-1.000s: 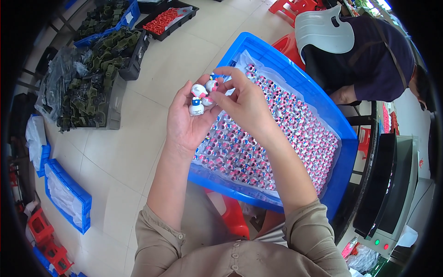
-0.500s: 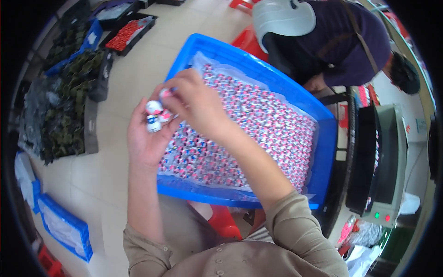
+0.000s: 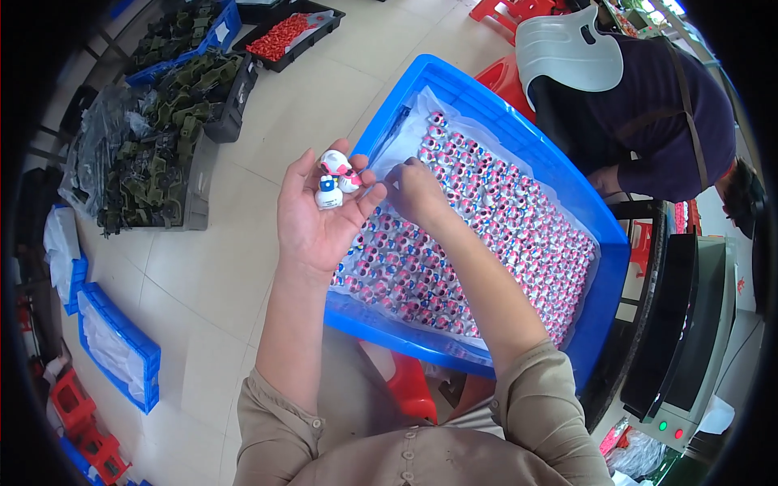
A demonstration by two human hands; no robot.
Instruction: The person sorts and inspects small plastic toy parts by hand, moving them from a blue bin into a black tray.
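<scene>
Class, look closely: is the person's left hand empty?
No, the left hand lies open, palm up, holding small white, pink and blue toy figures near its fingers.

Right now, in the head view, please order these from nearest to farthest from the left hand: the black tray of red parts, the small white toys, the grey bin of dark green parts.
1. small white toys, lying in the left hand.
2. grey bin of dark green parts, on the floor to its left.
3. black tray of red parts, far up near the top edge.
</scene>
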